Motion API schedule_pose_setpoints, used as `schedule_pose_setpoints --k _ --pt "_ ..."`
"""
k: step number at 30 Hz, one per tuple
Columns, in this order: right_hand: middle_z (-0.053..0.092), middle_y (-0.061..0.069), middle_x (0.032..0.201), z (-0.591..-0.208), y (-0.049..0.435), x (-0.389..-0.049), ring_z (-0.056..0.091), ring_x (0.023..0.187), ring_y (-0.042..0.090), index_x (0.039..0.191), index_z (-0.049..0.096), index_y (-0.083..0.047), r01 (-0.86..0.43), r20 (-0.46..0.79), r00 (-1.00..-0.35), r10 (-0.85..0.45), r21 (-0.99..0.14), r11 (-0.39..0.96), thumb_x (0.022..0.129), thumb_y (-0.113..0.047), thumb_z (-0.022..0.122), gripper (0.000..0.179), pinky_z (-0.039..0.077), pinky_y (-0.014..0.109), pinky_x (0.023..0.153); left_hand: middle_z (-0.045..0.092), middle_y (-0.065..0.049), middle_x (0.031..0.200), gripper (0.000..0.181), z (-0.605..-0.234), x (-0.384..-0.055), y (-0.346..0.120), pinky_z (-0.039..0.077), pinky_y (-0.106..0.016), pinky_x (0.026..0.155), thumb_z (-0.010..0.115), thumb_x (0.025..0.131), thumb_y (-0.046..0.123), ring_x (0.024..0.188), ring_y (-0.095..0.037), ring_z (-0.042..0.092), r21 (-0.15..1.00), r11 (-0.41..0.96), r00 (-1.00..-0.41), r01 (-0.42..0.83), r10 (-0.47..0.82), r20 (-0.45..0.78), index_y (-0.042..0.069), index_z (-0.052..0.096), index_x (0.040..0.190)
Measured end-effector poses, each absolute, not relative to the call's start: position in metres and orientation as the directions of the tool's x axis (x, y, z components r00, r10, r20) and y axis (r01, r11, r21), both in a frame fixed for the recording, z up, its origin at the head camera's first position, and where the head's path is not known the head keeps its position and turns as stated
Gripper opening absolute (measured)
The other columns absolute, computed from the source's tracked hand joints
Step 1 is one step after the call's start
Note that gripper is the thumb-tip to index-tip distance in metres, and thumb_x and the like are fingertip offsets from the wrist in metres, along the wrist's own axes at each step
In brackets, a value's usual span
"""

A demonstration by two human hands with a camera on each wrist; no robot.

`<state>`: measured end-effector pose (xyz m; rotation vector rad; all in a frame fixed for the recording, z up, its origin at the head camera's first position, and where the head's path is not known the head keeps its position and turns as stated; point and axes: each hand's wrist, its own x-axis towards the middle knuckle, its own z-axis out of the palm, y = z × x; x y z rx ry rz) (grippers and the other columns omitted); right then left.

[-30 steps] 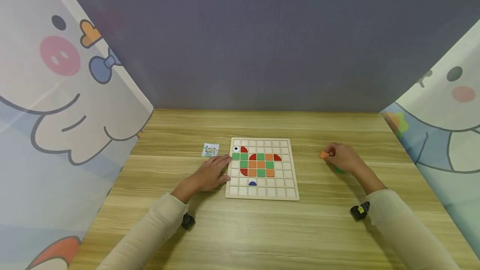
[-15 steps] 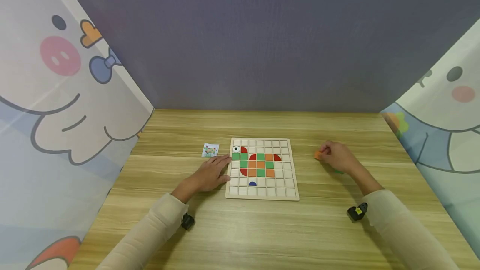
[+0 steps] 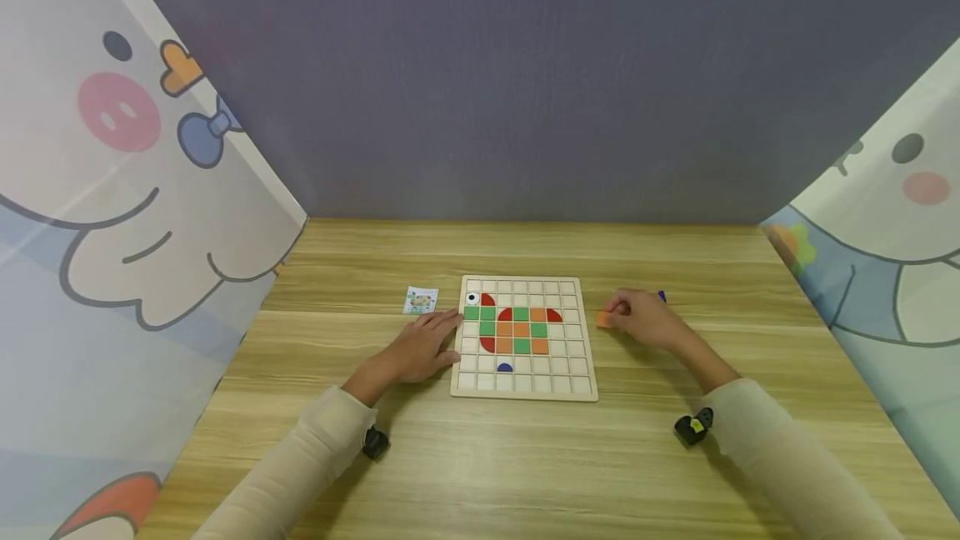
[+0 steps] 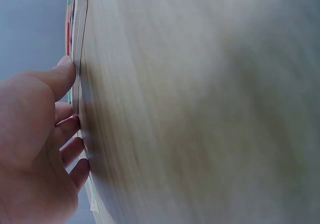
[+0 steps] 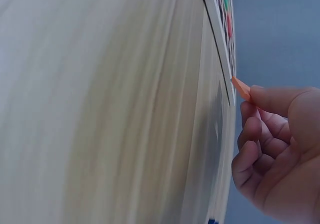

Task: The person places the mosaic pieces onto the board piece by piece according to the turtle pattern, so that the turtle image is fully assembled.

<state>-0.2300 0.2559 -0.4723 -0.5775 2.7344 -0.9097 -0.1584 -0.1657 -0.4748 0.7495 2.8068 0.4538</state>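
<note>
A pale wooden grid board [image 3: 525, 391] lies on the table, with green, orange and red tiles set in its cells. A white eye tile [image 3: 472, 298] sits at its upper left, and a blue half-round tile [image 3: 505, 367] in a lower cell. My left hand [image 3: 422, 347] rests at the board's left edge, fingers extended and touching the rim. Just off the board's right side, my right hand [image 3: 643, 319] pinches an orange tile [image 3: 603, 319] between thumb and fingertip. In the right wrist view the orange tile [image 5: 241, 88] is held above the table, its other fingers curled below.
A small picture card [image 3: 421, 300] lies left of the board, beyond the left hand. Part of a blue piece [image 3: 662, 296] shows behind the right hand. A grey wall [image 3: 525, 107] rises at the table's far edge.
My right hand has moved left toward the board with the orange tile. A blue piece has come into view behind it, and the green piece is now hidden. The left hand stays put.
</note>
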Motion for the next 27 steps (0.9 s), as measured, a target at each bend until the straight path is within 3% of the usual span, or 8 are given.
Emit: schedule_pose_setpoints --k 8,19,27 --pt "0.066 0.001 0.087 -0.473 0.237 -0.227 0.052 0.073 0.014 0.101 0.070 -0.011 -0.297 -0.086 -0.885 -0.457 -0.652 0.698 0.097 -0.019 0.069 0.009 0.044 0.026 0.063 0.037 -0.019 0.162 0.067 -0.476 -0.158 -0.167 0.033 -0.065 0.116 0.060 0.103 0.035 0.149 -0.043 0.036 0.344 0.828 -0.854 0.444 0.507 -0.119 0.003 0.037 0.156" --pt "0.067 0.001 0.091 -0.471 0.210 -0.224 0.056 0.079 0.015 0.101 0.069 -0.012 -0.276 -0.117 -0.857 -0.503 -0.719 0.638 0.096 -0.019 0.070 0.009 0.048 0.026 0.068 0.038 -0.018 0.162 0.067 -0.477 -0.158 -0.166 0.034 -0.065 0.116 0.059 0.103 0.037 0.148 -0.042 0.037 0.352 0.824 -0.855 0.443 0.507 -0.112 0.003 0.037 0.157" --pt "0.064 0.001 0.086 -0.471 0.197 -0.223 0.052 0.075 0.015 0.099 0.069 -0.011 -0.288 -0.131 -0.851 -0.509 -0.694 0.660 0.096 -0.020 0.070 0.010 0.045 0.028 0.066 0.037 -0.017 0.163 0.067 -0.477 -0.159 -0.166 0.033 -0.064 0.117 0.059 0.103 0.037 0.149 -0.041 0.036 0.349 0.828 -0.855 0.439 0.505 -0.121 0.004 0.036 0.157"
